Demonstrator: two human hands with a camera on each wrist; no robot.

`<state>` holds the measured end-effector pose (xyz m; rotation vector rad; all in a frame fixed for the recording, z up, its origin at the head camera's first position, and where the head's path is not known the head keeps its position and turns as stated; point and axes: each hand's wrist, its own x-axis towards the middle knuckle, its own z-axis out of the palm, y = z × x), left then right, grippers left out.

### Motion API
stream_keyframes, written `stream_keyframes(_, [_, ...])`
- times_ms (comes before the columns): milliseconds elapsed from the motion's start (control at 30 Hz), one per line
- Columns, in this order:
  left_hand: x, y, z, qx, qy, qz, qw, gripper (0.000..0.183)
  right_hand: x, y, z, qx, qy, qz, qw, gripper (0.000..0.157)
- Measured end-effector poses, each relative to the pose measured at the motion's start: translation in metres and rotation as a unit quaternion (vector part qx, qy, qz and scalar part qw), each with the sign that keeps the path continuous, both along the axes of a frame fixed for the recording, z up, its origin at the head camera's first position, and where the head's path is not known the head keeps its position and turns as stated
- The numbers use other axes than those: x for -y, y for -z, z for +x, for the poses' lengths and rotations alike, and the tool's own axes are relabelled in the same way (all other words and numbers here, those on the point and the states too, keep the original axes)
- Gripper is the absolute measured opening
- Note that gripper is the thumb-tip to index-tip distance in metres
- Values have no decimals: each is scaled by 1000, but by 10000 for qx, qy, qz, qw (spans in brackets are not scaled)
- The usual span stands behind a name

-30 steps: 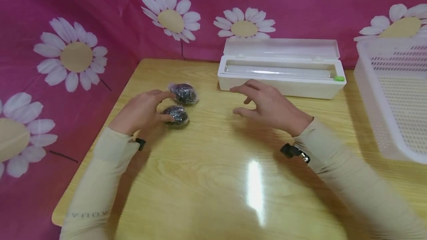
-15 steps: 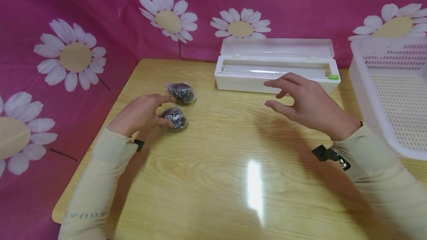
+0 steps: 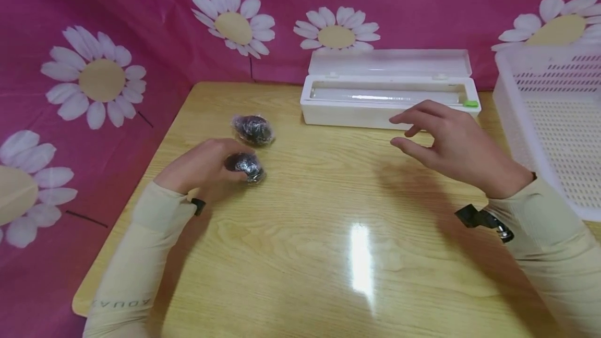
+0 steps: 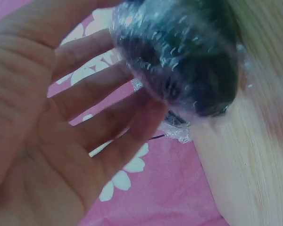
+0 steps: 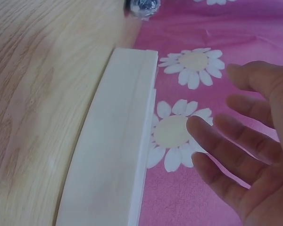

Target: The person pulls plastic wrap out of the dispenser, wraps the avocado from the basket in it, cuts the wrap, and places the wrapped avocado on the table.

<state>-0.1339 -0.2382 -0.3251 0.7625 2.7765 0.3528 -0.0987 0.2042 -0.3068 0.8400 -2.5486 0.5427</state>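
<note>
My left hand [image 3: 202, 165] grips a dark green-black avocado [image 3: 246, 166] wrapped in clear film, thumb on the near side and fingers round the far side. The left wrist view shows this wrapped avocado [image 4: 184, 56] large and close, with the fingers partly behind it. Just beyond it lies a second film-wrapped avocado [image 3: 253, 130] on the table. My right hand [image 3: 462, 145] hovers with loosely bent fingers, holding nothing, in front of a white cling film box [image 3: 366, 115]. Its lid stands up and a film roll [image 3: 385, 95] lies inside.
A white slotted plastic basket [image 3: 528, 134] stands at the right edge. A green slider [image 3: 470, 104] sits at the box's right end. Pink daisy-patterned cloth [image 3: 164, 25] hangs behind and to the left of the wooden table [image 3: 291, 254].
My right hand has moved right, from the table's middle to the right part of the film box. My left hand's fingers have closed round the nearer avocado.
</note>
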Motion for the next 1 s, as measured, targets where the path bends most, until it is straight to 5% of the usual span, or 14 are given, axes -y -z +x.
stream_keyframes(333, [4, 6, -6, -811, -44, -32, 9967, 45, 1, 6, 0, -193, -70, -12, 9998, 31])
stream_keyframes(1000, [15, 4, -7, -1060, -160, 135, 9941, 44, -13, 7, -3, -471, -87, -210, 9986, 34])
